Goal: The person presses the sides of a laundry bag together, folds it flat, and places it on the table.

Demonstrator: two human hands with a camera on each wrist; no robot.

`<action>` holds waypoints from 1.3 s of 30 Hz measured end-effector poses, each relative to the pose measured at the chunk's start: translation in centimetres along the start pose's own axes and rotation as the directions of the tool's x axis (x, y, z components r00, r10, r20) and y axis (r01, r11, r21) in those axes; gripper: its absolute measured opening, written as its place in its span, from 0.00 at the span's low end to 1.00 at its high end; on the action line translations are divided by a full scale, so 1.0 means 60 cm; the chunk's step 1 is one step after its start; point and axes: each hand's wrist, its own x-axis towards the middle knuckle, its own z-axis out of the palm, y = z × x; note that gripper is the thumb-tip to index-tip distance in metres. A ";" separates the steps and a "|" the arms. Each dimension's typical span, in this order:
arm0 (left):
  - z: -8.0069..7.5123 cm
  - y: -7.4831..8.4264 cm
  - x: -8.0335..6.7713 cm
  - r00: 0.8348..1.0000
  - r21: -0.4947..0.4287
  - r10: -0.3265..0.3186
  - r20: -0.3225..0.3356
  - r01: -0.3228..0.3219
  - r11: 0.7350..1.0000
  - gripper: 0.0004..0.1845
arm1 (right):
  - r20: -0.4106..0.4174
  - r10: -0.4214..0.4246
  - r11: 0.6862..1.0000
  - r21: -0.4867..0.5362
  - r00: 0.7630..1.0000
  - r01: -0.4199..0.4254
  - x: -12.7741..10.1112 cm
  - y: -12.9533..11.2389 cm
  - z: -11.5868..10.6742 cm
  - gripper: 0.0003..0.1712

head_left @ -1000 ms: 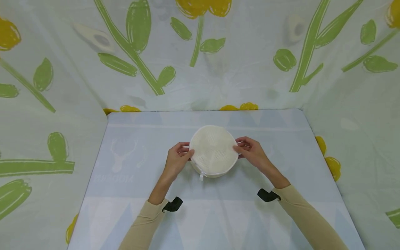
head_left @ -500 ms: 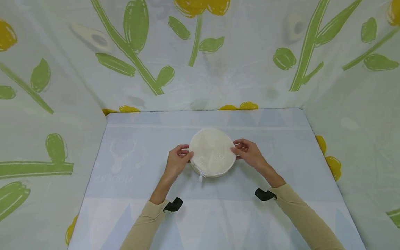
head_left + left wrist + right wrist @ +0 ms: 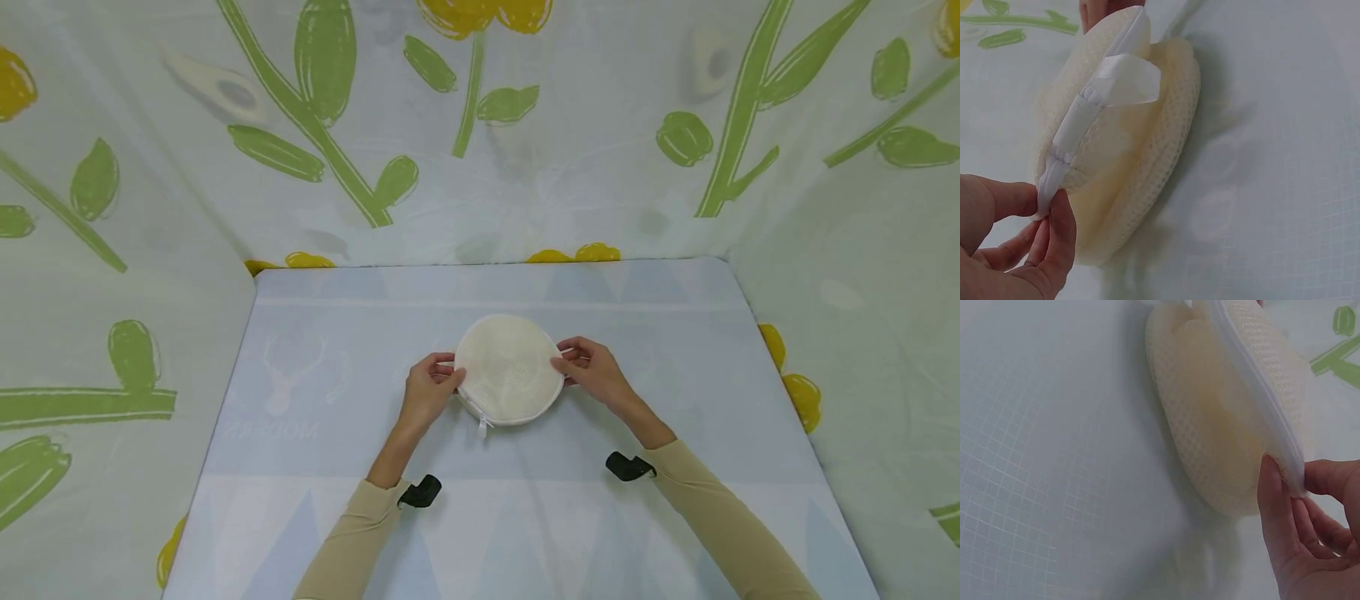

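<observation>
One round bag (image 3: pixel 510 371) of cream mesh sits at the centre of my head view, over the table (image 3: pixel 525 525) and nearer its far edge than its near one, with its flat face up and a white tab (image 3: pixel 483 428) hanging from the rim on the near side, a little to the left. From there I see the left hand (image 3: pixel 431 385) pinching the rim at the left and the right hand (image 3: pixel 596 367) pinching it at the right, thumbs on top. Beige sleeves (image 3: pixel 727 517) cover both forearms, a small black device (image 3: pixel 628 467) sits at each cuff, and behind the table hangs a pale cloth (image 3: pixel 600 167) printed with green stems and yellow flowers. Through the left wrist view, I find the left thumb and forefinger closed on the white zip (image 3: pixel 1069 128) edge, the other fingers bent loosely below; the upper face tilts, the tab juts out as a loop, and the mesh bulges beneath. My right wrist view shows the right thumb and forefinger meeting on the edge likewise, the remaining fingers curled behind, and the soft side sagging under the zip; whether the underside touches the table I cannot tell
</observation>
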 end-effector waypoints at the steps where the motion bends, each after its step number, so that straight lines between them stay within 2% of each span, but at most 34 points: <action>1: 0.001 -0.001 0.000 1.000 0.006 0.001 -0.003 -0.001 1.000 0.16 | -0.003 0.000 1.000 0.000 1.000 0.000 0.001 0.002 0.001 0.21; 5: 0.002 -0.008 0.000 1.000 0.038 0.009 -0.022 -0.008 0.999 0.15 | -0.014 -0.027 1.000 -0.007 1.000 0.027 0.005 0.008 0.005 0.20; 10: 0.007 -0.015 0.001 0.997 0.103 0.044 -0.062 -0.038 0.994 0.15 | -0.051 -0.073 0.995 -0.066 0.996 0.069 0.007 0.011 0.013 0.19; 13: 0.013 -0.020 0.001 0.991 0.144 0.100 -0.092 -0.086 0.986 0.16 | -0.093 -0.133 0.983 -0.140 0.987 0.119 0.007 0.014 0.018 0.18; 16: 0.018 -0.023 -0.001 0.971 0.186 0.208 -0.114 -0.185 0.965 0.18 | -0.134 -0.222 0.961 -0.196 0.966 0.194 0.005 0.016 0.025 0.16; 18: 0.020 -0.025 -0.003 0.949 0.233 0.298 -0.108 -0.267 0.935 0.19 | -0.154 -0.299 0.938 -0.229 0.942 0.260 0.001 0.017 0.030 0.17; 20: 0.022 -0.027 -0.003 0.915 0.291 0.396 -0.082 -0.358 0.887 0.19 | -0.168 -0.385 0.903 -0.272 0.908 0.333 0.000 0.021 0.035 0.17; 23: 0.023 -0.032 -0.002 0.853 0.356 0.522 -0.020 -0.482 0.801 0.17 | -0.176 -0.499 0.840 -0.338 0.848 0.424 0.000 0.025 0.041 0.17; 25: 0.023 -0.034 0.000 0.802 0.382 0.597 0.025 -0.559 0.736 0.17 | -0.167 -0.550 0.804 -0.372 0.819 0.464 0.000 0.027 0.044 0.17; 28: 0.022 -0.038 0.004 0.736 0.391 0.671 0.091 -0.646 0.656 0.18 | -0.139 -0.599 0.762 -0.403 0.789 0.507 -0.001 0.027 0.045 0.16; 31: 0.020 -0.041 0.005 0.686 0.400 0.712 0.150 -0.701 0.591 0.19 | -0.091 -0.649 0.707 -0.440 0.755 0.554 -0.002 0.030 0.044 0.17; 34: 0.018 -0.044 0.005 0.655 0.419 0.727 0.205 -0.730 0.539 0.17 | -0.014 -0.693 0.641 -0.468 0.720 0.608 -0.001 0.033 0.043 0.20; 37: 0.016 -0.045 0.003 0.652 0.448 0.711 0.264 -0.736 0.508 0.19 | 0.084 -0.703 0.584 -0.498 0.706 0.641 -0.001 0.037 0.042 0.24; 39: 0.016 -0.047 0.002 0.657 0.470 0.692 0.300 -0.732 0.492 0.21 | 0.146 -0.688 0.560 -0.516 0.711 0.648 -0.001 0.039 0.042 0.27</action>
